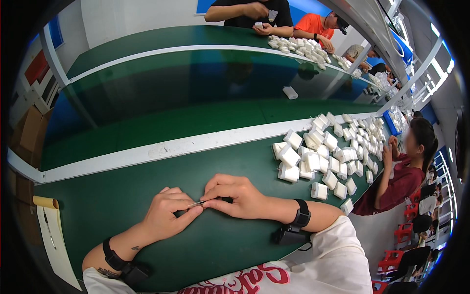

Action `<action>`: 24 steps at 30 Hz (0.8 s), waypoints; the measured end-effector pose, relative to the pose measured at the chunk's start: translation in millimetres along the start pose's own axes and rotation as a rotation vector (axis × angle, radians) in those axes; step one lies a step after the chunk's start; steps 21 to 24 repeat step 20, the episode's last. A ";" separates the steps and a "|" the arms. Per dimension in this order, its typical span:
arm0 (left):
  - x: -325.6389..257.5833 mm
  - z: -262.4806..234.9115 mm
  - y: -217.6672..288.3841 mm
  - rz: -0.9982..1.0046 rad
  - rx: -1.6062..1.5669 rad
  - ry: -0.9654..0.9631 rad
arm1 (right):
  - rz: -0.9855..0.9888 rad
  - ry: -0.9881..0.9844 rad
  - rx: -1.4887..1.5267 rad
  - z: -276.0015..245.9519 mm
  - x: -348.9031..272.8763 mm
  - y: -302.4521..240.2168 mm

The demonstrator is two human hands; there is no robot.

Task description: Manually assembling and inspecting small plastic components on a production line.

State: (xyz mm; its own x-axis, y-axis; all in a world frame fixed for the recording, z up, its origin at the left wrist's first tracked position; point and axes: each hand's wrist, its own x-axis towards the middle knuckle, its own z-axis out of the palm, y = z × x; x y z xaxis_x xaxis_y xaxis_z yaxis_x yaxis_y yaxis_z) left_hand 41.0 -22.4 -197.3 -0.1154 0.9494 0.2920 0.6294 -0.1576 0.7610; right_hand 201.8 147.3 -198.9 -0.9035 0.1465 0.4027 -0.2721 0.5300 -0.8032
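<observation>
Over the green tabletop (235, 240), both my hands meet near the middle. My left hand (171, 210) is closed, pinching one end of a thin, dark, narrow piece (196, 203) between thumb and fingers. The other end sits in the fingertips of my right hand (232, 196), also closed in a pinch. Most of that piece is covered by my fingers, so its kind cannot be made out. To the right of my right hand lies a heap of white, blocky plug-like adapters (312, 161), some on their sides.
A notepad (56, 250) with a pen (49, 230) lies at the left edge. Beyond a white rail (161, 148) runs a dark green belt carrying a single white block (290, 92). A person in dark red (401, 176) sits at the right; other people work across the belt.
</observation>
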 end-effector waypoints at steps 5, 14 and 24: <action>-0.5 0.5 -0.4 -0.002 0.009 0.000 | 0.000 -0.004 0.011 0.5 -1.8 0.0; 3.1 0.9 1.5 -0.047 -0.096 0.113 | -0.002 0.046 0.072 -1.0 5.0 -3.7; 1.6 -6.1 8.2 -0.086 -0.170 0.332 | 0.251 0.077 -0.042 -13.0 9.5 -20.0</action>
